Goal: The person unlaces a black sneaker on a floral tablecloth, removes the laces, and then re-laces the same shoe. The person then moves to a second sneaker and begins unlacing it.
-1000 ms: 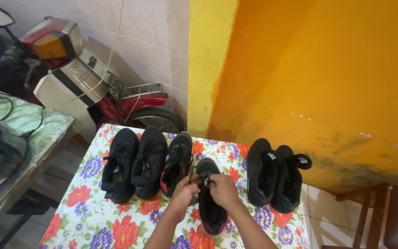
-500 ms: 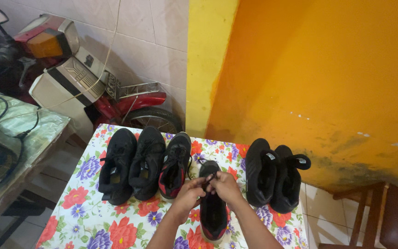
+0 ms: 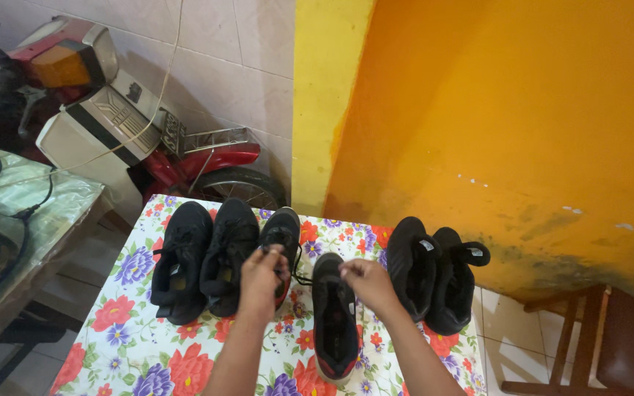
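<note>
Lower centre: left hand (image 3: 261, 271) and right hand (image 3: 365, 282), fingers pinched on black laces (image 3: 301, 280), spread above the shoe (image 3: 334, 315); floral table (image 3: 133, 323) edge open at left.

Single head camera, looking steeply down and forward over floral table (image 3: 133, 323) toward orange wall (image 3: 522, 125), close range.

shoes (image 3: 207, 260) crowding left, bare cloth (image 3: 130, 345) nearer

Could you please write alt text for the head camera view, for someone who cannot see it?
Both hands, the left hand and the right hand, pull the black laces of a black and red shoe on a floral tablecloth. Five other dark shoes stand in a row beside it, below an orange wall.
</note>
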